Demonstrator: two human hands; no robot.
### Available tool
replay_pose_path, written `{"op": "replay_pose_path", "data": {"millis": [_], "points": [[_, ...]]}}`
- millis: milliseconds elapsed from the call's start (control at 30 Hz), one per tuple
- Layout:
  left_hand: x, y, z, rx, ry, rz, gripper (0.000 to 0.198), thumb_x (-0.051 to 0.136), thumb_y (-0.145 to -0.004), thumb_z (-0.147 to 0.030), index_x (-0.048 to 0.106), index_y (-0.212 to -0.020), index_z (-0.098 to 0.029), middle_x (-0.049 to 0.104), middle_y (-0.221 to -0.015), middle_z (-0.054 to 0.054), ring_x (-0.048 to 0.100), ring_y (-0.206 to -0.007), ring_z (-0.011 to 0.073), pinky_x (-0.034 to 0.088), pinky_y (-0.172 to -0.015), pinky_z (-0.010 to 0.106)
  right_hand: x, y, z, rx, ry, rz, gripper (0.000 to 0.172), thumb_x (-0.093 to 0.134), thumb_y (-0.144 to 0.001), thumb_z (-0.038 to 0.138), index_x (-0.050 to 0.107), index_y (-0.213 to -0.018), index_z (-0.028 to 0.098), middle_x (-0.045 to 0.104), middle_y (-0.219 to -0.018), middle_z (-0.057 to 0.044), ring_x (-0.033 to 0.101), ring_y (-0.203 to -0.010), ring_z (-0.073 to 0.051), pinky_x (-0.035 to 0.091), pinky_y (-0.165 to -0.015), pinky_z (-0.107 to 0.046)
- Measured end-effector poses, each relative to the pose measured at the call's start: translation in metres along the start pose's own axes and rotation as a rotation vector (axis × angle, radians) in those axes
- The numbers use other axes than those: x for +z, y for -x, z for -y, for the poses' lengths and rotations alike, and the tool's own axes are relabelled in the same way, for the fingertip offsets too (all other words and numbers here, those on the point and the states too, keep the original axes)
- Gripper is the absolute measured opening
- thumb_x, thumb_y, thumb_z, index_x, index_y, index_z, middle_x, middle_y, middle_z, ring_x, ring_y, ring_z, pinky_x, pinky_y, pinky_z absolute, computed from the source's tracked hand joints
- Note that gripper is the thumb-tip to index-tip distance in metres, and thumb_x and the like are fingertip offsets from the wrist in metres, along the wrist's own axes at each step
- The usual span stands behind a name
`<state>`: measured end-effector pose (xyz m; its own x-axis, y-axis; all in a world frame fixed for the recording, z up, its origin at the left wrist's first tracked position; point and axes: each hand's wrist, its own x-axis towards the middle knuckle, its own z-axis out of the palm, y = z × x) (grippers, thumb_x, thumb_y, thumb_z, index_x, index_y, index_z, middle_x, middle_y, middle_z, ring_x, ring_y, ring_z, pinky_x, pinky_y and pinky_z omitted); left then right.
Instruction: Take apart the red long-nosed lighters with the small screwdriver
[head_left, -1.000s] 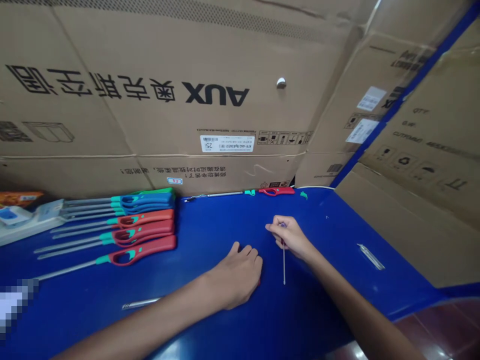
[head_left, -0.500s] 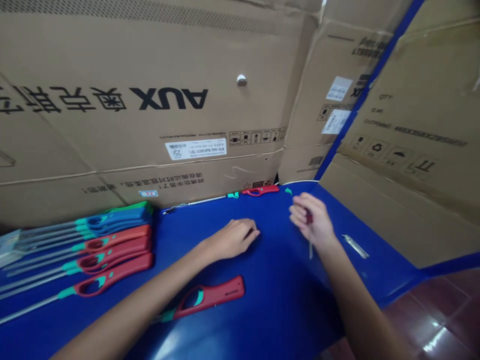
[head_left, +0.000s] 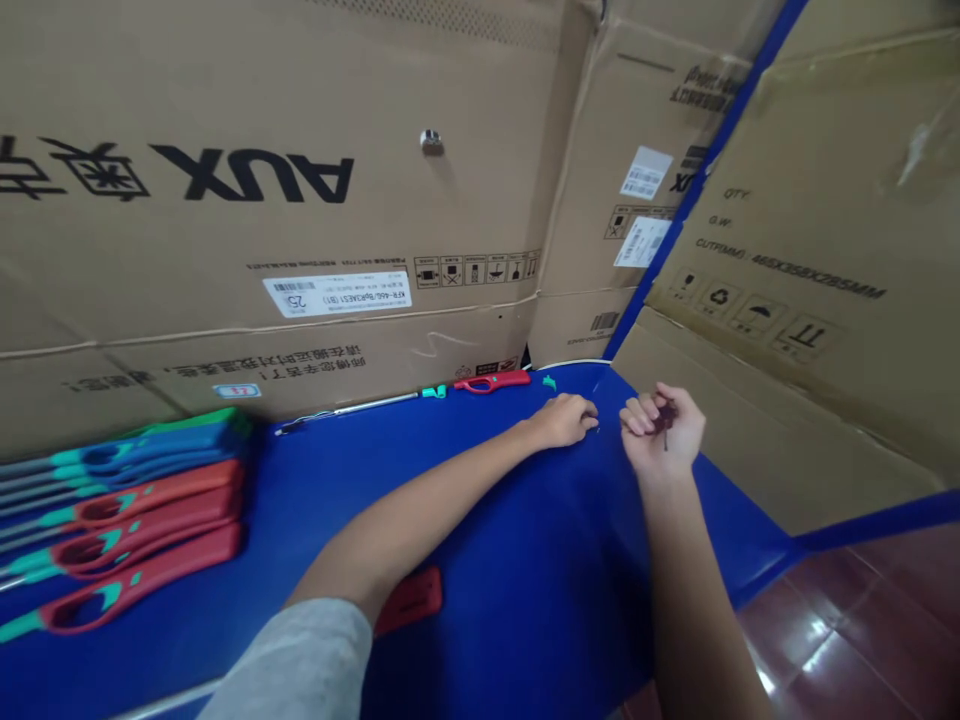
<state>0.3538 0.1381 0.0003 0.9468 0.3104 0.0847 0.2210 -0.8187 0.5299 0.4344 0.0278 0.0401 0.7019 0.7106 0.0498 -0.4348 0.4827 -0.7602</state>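
Note:
My right hand (head_left: 667, 430) is closed around a screwdriver (head_left: 664, 418) with a dark red handle, its thin shaft pointing down; most of it is hidden in the fingers. Just left of it, my left hand (head_left: 564, 420) is held low over the blue tabletop with its fingers curled in a pinch. A tiny thing shows at those fingertips, too small to name. Under my left arm lies a red long-necked lighter (head_left: 412, 600), mostly covered by the sleeve. A small green lighter trigger (head_left: 550, 382) rests just behind my left hand.
Several red and blue lighters (head_left: 150, 540) are stacked at the left. Along the back cardboard wall (head_left: 360, 230) lie a metal lighter tube (head_left: 375, 404) and a red lighter handle (head_left: 491, 382). Another cardboard panel (head_left: 810, 240) stands at the right, above a tiled floor (head_left: 862, 620).
My left hand has moved right, close to my right hand. The right hand has turned and shifted right with the screwdriver. My forearm now hides the slim silvery pieces, and the view has swung right.

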Motion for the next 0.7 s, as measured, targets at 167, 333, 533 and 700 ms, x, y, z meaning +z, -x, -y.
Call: {"op": "replay_pose_path", "data": {"millis": [167, 333, 533, 700], "points": [[-0.041, 0.075, 0.009, -0.032, -0.043, -0.028, 0.024, 0.048, -0.095, -0.021, 0.064, -0.112, -0.013, 0.066, -0.115, 0.012, 0.06, -0.109, 0.0237, 0.043, -0.098, 0.036, 0.012, 0.01, -0.008, 0.095, 0.046, 0.014, 0.033, 0.064, -0.066, 0.022, 0.033, -0.052, 0.021, 0.029, -0.04, 0.01, 0.024, -0.034, -0.004, 0.024, -0.03, -0.017], [-0.076, 0.209, -0.004, -0.126, -0.096, 0.085, 0.042, 0.052, -0.091, -0.047, 0.056, -0.124, -0.021, 0.064, -0.118, 0.011, 0.059, -0.111, 0.0283, 0.044, -0.096, 0.043, 0.032, 0.037, -0.03, 0.168, 0.219, 0.168, 0.036, 0.08, -0.058, 0.016, 0.045, -0.061, 0.019, 0.035, -0.043, 0.011, 0.03, -0.036, -0.003, 0.028, -0.032, -0.015], [-0.07, 0.337, -0.017, -0.46, -0.167, 0.122, 0.079, 0.079, -0.061, -0.054, 0.048, -0.125, -0.021, 0.055, -0.124, 0.012, 0.049, -0.12, 0.0348, 0.039, -0.101, 0.051, 0.058, 0.076, -0.06, 0.457, 0.573, 0.55, 0.04, 0.078, -0.068, 0.046, 0.046, -0.073, 0.022, 0.04, -0.046, 0.011, 0.029, -0.036, -0.005, 0.024, -0.032, -0.017], [-0.063, 0.371, -0.011, -0.508, -0.121, 0.086, 0.022, 0.068, -0.08, -0.029, 0.058, -0.097, -0.02, 0.061, -0.099, 0.004, 0.06, -0.09, 0.022, 0.049, -0.079, 0.033, 0.092, 0.112, -0.06, 0.197, 1.079, 1.059, 0.027, 0.065, -0.08, 0.045, 0.056, -0.079, 0.019, 0.047, -0.062, 0.005, 0.041, -0.051, -0.009, 0.032, -0.046, -0.021]]}}
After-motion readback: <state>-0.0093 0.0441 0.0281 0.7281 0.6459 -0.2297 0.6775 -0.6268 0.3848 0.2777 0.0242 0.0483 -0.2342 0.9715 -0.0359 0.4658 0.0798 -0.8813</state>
